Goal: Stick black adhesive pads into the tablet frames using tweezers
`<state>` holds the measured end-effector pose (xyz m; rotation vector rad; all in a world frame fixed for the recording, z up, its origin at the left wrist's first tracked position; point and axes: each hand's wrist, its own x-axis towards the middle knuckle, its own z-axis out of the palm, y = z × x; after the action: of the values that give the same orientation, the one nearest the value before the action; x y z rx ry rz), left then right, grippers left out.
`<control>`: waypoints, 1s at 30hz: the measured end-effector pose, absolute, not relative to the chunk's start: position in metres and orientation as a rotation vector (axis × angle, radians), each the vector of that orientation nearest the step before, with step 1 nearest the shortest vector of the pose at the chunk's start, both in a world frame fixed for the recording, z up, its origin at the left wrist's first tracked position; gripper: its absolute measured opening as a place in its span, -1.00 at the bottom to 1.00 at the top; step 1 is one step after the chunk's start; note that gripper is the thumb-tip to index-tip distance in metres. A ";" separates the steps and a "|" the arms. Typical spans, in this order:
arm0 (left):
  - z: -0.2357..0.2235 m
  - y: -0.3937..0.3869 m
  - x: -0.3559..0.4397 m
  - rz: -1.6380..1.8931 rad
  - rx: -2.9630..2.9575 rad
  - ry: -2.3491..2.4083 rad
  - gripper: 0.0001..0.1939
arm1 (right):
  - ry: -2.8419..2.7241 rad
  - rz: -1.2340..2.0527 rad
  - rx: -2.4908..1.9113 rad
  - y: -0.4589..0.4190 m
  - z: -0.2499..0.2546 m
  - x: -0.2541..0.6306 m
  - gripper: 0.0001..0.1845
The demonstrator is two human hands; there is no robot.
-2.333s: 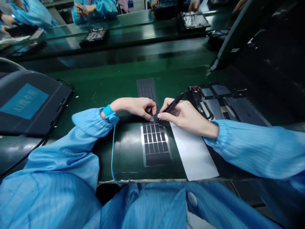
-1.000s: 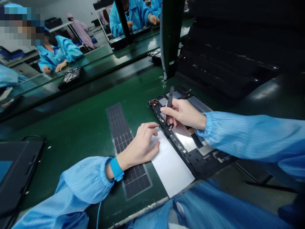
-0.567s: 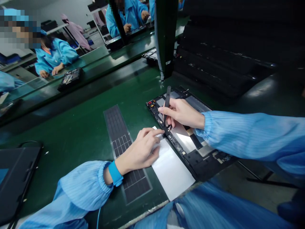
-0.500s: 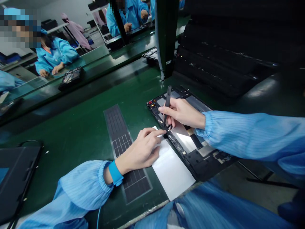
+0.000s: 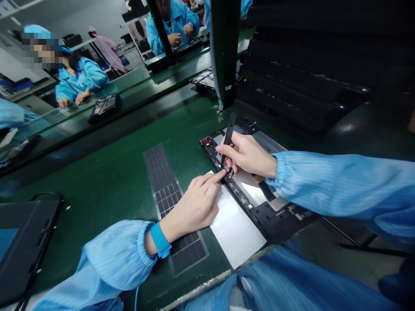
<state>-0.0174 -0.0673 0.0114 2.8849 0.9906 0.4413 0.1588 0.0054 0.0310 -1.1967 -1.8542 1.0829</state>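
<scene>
An opened tablet-like device (image 5: 270,220), its circuit strip and silver panels bare, lies on the green bench in front of me. My right hand (image 5: 246,153) is over its left side, closed around black tweezers (image 5: 230,129) held nearly upright, tips down at the frame edge. My left hand (image 5: 197,201) reaches in from the left with the index finger stretched out; its fingertip presses at that edge beside the tweezer tips. Whatever lies under the fingertip is hidden. Beneath this hand are a white paper sheet (image 5: 238,237) and a clear sheet of black adhesive pieces (image 5: 165,194).
Black cases (image 5: 298,86) are stacked at the back right, beside a dark green post (image 5: 225,52). A black device (image 5: 26,242) with a cable sits at the left. Across the bench, co-workers in blue coats (image 5: 86,75) work near another opened device (image 5: 103,108).
My left index fingertip has moved slightly up and closer to the tweezer tips along the frame edge. The tweezers have barely shifted. The view has tilted a little.
</scene>
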 end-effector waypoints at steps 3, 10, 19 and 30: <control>0.014 -0.069 -0.013 0.400 2.970 0.928 -0.81 | -1.786 1.156 -1.228 0.006 0.031 0.158 -0.84; 0.016 -0.080 -0.012 0.487 2.915 0.967 -0.84 | -1.697 1.284 -1.235 0.009 0.031 0.159 -0.82; 0.018 -0.105 0.003 0.630 2.290 1.059 -0.73 | -1.714 1.306 -1.201 0.010 0.026 0.157 -0.81; 0.045 -0.017 -0.010 0.373 1.891 1.540 -0.49 | -2.130 0.124 -1.744 0.050 0.068 0.210 -0.60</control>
<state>-0.0096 -0.0166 0.0453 1.8908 1.5401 0.3733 0.2095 0.0503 0.0679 -1.7443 -2.1304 0.1244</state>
